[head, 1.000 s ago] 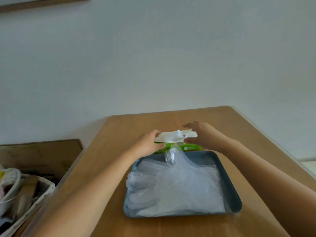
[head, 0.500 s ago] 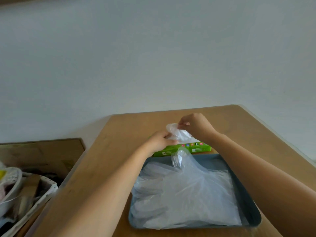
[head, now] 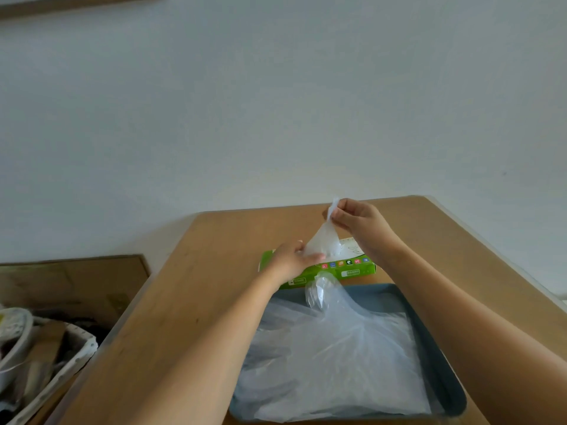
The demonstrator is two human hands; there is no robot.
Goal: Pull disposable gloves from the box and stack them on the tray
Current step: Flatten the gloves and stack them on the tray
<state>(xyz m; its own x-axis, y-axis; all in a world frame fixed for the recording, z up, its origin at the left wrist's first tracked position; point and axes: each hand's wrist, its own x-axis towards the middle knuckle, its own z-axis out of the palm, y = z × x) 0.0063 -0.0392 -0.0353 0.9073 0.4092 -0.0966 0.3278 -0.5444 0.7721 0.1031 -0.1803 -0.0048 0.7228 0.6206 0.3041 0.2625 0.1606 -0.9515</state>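
A green and white glove box (head: 349,268) lies flat on the wooden table, just behind a grey tray (head: 441,372). A pile of clear plastic gloves (head: 331,357) covers the tray, one part of it puffed up at the far edge. My right hand (head: 359,222) pinches the top of a clear glove (head: 322,243) and holds it stretched up out of the box. My left hand (head: 291,259) rests on the box's left part, thumb and fingers at the foot of that glove.
The wooden table (head: 196,302) ends at a white wall behind the box. To the left, lower down, stand a white basket (head: 46,357) with odds and ends and a brown board (head: 70,283).
My right hand has risen, drawing the glove further out of the box. My left hand has stayed on the box. The view has shifted a little.
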